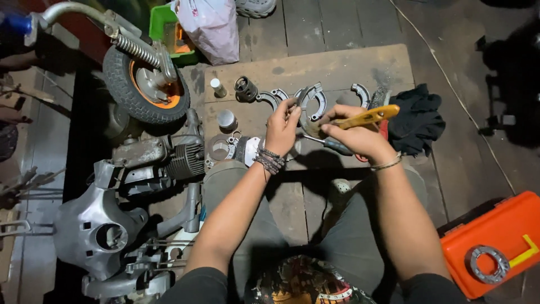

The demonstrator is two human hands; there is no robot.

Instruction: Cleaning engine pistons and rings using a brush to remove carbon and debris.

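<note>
Nearest, the right hand (351,132) is closed around yellow-handled pliers (368,117), whose nose points toward a curved metal brake shoe (313,100) pinched in the fingers of the left hand (281,130), both raised just above a wooden board (337,67) on the plank floor. A screwdriver (329,144) lies beneath the hands; the work likely goes best with the shoe held steady and the plier tips set squarely before any pull. Beyond: more brake shoes (274,97), a small cylinder part (245,89), a black cloth (419,118), and a scooter wheel (143,84).
</note>
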